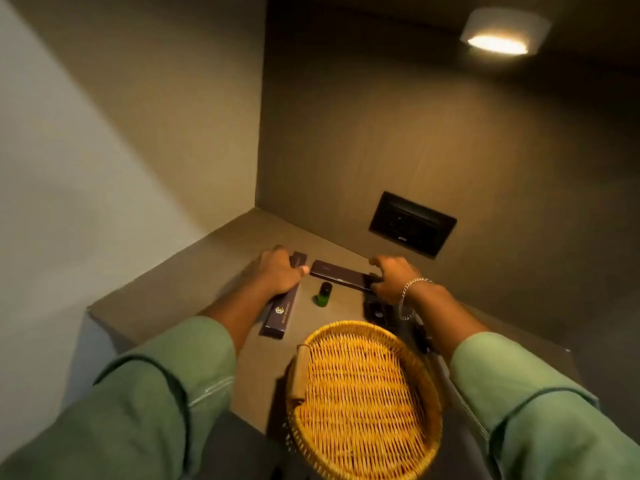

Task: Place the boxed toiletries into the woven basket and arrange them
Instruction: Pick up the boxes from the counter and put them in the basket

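Observation:
A round woven basket with a wooden handle sits at the near edge of the brown counter, and nothing lies in it. My left hand is closed over a long dark brown box that lies lengthwise on the counter left of the basket. My right hand grips the right end of a second long dark box, held just above the counter behind the basket. More dark boxes lie under my right wrist, partly hidden.
A small green bottle with a black cap stands between the two long boxes. A black socket panel is set in the back wall. Walls close the alcove at the left and back. A ceiling lamp shines at top right.

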